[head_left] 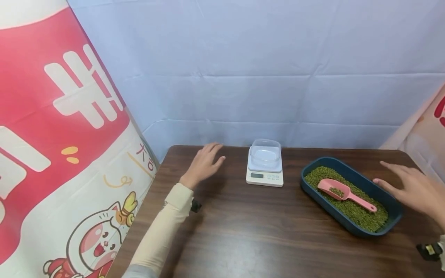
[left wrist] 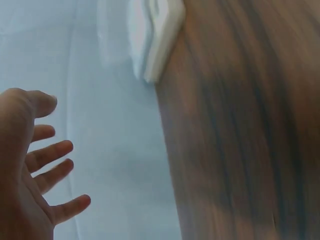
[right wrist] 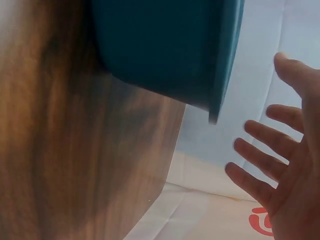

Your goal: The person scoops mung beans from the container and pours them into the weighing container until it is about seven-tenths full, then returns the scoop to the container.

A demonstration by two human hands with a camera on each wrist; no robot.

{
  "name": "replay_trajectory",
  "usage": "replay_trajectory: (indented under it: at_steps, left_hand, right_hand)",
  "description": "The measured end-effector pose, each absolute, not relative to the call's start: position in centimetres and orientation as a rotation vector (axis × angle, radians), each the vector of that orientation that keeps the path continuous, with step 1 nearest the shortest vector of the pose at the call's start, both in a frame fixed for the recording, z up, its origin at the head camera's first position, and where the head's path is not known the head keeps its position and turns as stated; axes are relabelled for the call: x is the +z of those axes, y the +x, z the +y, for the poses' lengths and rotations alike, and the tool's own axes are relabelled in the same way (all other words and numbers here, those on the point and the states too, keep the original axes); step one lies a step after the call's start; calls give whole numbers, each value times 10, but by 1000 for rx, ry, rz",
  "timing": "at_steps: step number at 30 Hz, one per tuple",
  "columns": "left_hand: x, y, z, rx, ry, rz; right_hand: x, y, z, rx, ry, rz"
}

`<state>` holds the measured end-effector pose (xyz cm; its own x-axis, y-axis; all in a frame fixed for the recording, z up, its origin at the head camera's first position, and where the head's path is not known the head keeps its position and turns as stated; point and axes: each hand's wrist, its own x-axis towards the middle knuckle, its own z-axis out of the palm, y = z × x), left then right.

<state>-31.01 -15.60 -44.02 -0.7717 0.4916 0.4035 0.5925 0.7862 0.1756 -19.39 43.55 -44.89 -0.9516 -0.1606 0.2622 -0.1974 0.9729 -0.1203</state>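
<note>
My left hand hovers over the back left of the table, fingers extended and holding nothing, to the left of a white digital kitchen scale. On the scale's platform sits a clear plastic container. At the right, my right hand is held beside the right end of a dark blue tub, its fingers spread and nothing in them. Green beans, likely mung beans, fill the bottom of the tub. A pink scoop lies on them with some beans in its bowl.
The dark wooden table ends at a pale cloth backdrop. A red and white printed banner hangs along the left side. Another printed cloth stands at the far right.
</note>
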Motion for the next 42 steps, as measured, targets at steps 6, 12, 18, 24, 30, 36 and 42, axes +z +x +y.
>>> replay_trajectory:
  at_steps: [6, 12, 18, 24, 30, 36, 42]
  left_hand:
    - [-440, -311, -111, -544, -825, -2585]
    - [-439, -313, -70, -602, -880, -2577]
    - [-438, -312, -38, -657, -914, -2621]
    - [-440, -309, -10, -790, -953, -2671]
    - [-443, -309, 19, -853, -1033, -2684]
    - [-445, -309, 44, -833, -1089, -2719]
    - [-446, -308, 64, -819, -1122, -2738]
  right_hand:
    - [-452, -178, 430, 240, 188, -2885]
    - [-457, -168, 430, 316, 114, -2836]
    - [-463, -159, 423, 374, 25, -2786]
    - [-467, -153, 418, 380, -62, -2804]
    - [-471, -147, 416, 396, -110, -2777]
    - [-474, -143, 415, 393, -142, -2760]
    - [-478, -140, 414, 398, -187, -2775]
